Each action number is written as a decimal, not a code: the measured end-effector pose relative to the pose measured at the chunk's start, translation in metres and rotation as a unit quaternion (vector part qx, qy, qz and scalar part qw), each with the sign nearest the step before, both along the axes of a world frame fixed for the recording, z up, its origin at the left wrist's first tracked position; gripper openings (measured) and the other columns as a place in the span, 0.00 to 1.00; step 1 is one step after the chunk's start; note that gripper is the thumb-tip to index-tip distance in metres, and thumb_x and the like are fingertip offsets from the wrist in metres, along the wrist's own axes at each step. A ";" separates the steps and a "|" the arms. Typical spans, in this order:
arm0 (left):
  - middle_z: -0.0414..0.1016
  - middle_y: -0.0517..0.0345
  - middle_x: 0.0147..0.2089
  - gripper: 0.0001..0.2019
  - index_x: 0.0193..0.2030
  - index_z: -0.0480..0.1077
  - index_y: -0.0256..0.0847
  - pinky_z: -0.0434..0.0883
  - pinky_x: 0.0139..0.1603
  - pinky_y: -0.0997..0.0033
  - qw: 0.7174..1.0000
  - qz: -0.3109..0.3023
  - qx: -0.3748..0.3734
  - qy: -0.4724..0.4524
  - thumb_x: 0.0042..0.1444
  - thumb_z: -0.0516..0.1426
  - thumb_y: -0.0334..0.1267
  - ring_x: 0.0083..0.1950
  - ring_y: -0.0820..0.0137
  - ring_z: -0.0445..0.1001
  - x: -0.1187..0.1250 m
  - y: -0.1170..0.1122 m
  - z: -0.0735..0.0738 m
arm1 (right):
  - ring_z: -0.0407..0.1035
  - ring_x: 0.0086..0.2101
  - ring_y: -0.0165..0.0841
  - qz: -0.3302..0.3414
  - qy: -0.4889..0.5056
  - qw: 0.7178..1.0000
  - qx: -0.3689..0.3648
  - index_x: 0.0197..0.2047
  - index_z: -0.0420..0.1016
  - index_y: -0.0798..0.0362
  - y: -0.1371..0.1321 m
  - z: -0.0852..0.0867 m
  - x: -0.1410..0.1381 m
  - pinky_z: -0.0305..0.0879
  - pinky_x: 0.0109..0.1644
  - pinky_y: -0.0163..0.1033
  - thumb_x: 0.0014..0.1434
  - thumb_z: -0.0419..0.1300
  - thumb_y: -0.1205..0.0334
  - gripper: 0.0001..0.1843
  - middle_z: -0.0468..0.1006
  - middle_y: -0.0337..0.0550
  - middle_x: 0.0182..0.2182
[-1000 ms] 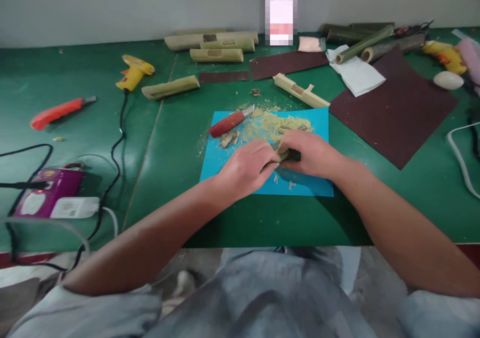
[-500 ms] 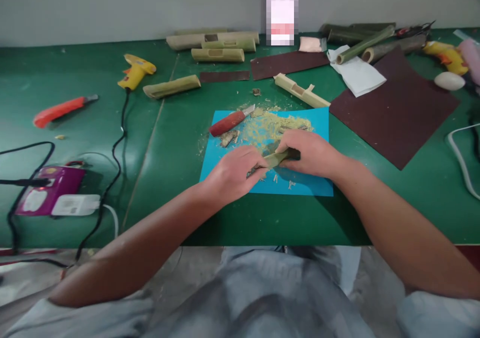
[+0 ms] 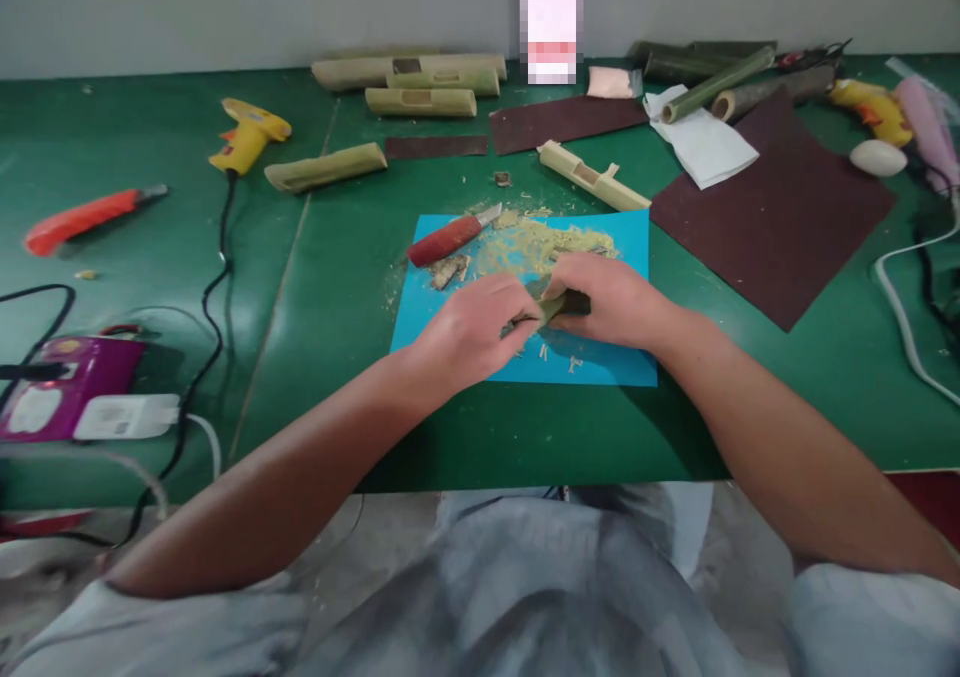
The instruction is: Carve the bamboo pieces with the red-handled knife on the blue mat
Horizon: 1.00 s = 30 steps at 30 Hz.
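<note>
At the centre of the frame, head view: green bamboo piece [image 3: 553, 308] lying between left hand [image 3: 480, 322] and right hand [image 3: 611, 299], above blue sheet [image 3: 637, 247]; long axis roughly left to right, rising slightly rightward; gripped by both, left pinching, right wrapped around; neither distinctly nearer.

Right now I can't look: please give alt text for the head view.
The left hand and right hand hold a greenish bamboo piece over a blue sheet strewn with pale shavings. A red-handled knife lies at the sheet's far left corner; elsewhere on the green table are cut bamboo pieces, a yellow glue gun and a dark brown sheet.
</note>
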<state>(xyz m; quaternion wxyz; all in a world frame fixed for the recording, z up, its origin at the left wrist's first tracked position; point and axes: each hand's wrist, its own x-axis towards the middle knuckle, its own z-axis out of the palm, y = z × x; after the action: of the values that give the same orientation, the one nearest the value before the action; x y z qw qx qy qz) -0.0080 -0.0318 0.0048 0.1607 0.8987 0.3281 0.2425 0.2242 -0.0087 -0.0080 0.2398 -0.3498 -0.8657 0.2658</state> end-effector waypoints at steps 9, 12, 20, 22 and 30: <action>0.72 0.60 0.31 0.05 0.34 0.70 0.42 0.67 0.38 0.68 1.000 0.018 -0.020 -0.008 0.62 0.60 0.33 0.34 0.70 0.70 -0.011 -0.005 -0.001 | 0.65 0.37 0.35 -0.008 -0.021 1.000 0.001 0.36 0.71 0.50 0.000 0.002 0.000 0.57 0.41 0.39 0.54 0.64 0.64 0.06 0.72 0.40 0.36; 0.72 0.60 0.31 0.05 0.35 0.71 0.42 0.67 0.38 0.68 1.000 0.015 -0.022 0.000 0.63 0.59 0.33 0.34 0.70 0.70 -0.005 -0.001 0.000 | 0.65 0.37 0.35 -0.010 -0.018 1.000 -0.007 0.36 0.71 0.50 -0.001 0.003 -0.001 0.57 0.41 0.40 0.54 0.64 0.64 0.06 0.73 0.41 0.37; 0.72 0.60 0.31 0.05 0.34 0.69 0.42 0.67 0.36 0.68 1.000 0.005 -0.018 -0.002 0.63 0.60 0.33 0.33 0.70 0.70 -0.007 -0.003 0.001 | 0.65 0.38 0.35 -0.005 -0.015 1.000 0.007 0.35 0.71 0.50 -0.001 0.000 0.000 0.56 0.41 0.39 0.54 0.64 0.65 0.06 0.73 0.40 0.35; 0.71 0.60 0.30 0.06 0.35 0.69 0.42 0.67 0.37 0.67 1.000 0.001 -0.012 0.001 0.64 0.59 0.33 0.34 0.69 0.70 -0.005 -0.001 0.001 | 0.65 0.37 0.34 -0.004 -0.010 1.000 0.004 0.36 0.71 0.50 -0.001 0.000 0.000 0.56 0.40 0.39 0.54 0.64 0.64 0.06 0.72 0.40 0.35; 0.70 0.60 0.31 0.05 0.36 0.69 0.41 0.67 0.37 0.68 1.000 -0.009 0.005 -0.011 0.64 0.59 0.32 0.34 0.70 0.70 -0.008 -0.002 -0.001 | 0.66 0.39 0.36 -0.009 -0.019 1.000 -0.014 0.36 0.72 0.50 -0.001 0.003 -0.001 0.57 0.42 0.40 0.54 0.64 0.64 0.05 0.74 0.40 0.36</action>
<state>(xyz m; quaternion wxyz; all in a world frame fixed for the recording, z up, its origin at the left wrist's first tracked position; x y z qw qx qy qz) -0.0163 -0.0336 0.0036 0.1624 0.8997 0.3168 0.2528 0.2237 -0.0100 -0.0050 0.2205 -0.3655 -0.8634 0.2689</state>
